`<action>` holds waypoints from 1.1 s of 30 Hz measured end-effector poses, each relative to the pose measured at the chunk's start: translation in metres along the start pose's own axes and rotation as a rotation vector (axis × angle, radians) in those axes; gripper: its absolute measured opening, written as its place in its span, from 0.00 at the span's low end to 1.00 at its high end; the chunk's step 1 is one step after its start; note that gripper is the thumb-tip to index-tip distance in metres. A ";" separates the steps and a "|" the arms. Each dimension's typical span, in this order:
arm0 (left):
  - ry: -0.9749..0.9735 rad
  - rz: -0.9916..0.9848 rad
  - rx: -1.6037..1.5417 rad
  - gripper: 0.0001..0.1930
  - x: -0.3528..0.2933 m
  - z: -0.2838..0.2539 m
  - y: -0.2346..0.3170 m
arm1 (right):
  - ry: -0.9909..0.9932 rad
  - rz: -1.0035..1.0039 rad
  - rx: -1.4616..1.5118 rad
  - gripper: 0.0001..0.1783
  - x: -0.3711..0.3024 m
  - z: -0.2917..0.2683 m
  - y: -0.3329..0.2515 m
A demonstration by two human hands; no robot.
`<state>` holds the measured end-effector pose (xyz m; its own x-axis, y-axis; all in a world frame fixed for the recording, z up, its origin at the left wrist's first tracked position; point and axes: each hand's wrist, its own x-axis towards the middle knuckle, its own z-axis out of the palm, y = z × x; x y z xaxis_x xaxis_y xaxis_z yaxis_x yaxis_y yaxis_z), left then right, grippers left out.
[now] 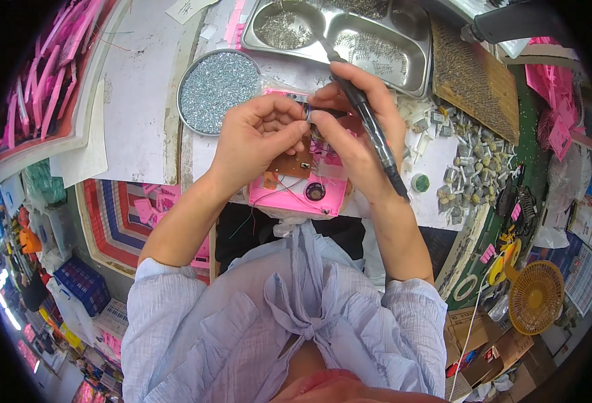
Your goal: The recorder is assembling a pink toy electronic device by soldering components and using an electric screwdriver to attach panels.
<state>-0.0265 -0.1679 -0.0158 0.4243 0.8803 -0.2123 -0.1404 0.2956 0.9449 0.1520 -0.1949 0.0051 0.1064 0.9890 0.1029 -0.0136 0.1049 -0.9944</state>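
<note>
Both hands meet over a pink plastic housing [335, 195]. My left hand [259, 131] is closed, its thumb and forefinger pinched on something small, perhaps a thin wire, which I cannot make out. My right hand [366, 127] wraps round a long black pen-shaped tool [370, 124], which slants across the palm. The right thumb and forefinger also come together beside the left fingertips. Below the hands lie a brown circuit board [289, 165], a round black speaker [315, 192] and thin wires, inside the housing. My fingers hide the housing's far part.
A round dish of silvery screws [219, 91] stands left of the hands. Beyond is a steel compartment tray [336, 57] with small metal parts. At right lie a board covered with small pieces [474, 80], a heap of small metallic parts [467, 168] and a green-topped round piece [420, 182].
</note>
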 end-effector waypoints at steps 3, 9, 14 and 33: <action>0.007 -0.026 0.067 0.07 -0.001 -0.002 0.002 | 0.010 0.009 0.052 0.28 0.002 0.004 0.001; -0.058 0.281 0.551 0.05 0.000 -0.006 0.008 | 0.079 -0.223 -0.189 0.29 -0.016 0.002 0.017; -0.104 0.329 0.681 0.03 -0.002 -0.012 0.015 | -0.019 -0.441 -0.485 0.30 -0.036 -0.007 0.025; 0.005 0.543 0.907 0.05 0.005 -0.006 -0.006 | 0.156 -0.205 -0.246 0.19 -0.075 -0.055 0.013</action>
<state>-0.0289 -0.1627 -0.0238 0.5007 0.8136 0.2957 0.4116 -0.5243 0.7455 0.1988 -0.2733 -0.0167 0.2327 0.9202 0.3148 0.2614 0.2526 -0.9316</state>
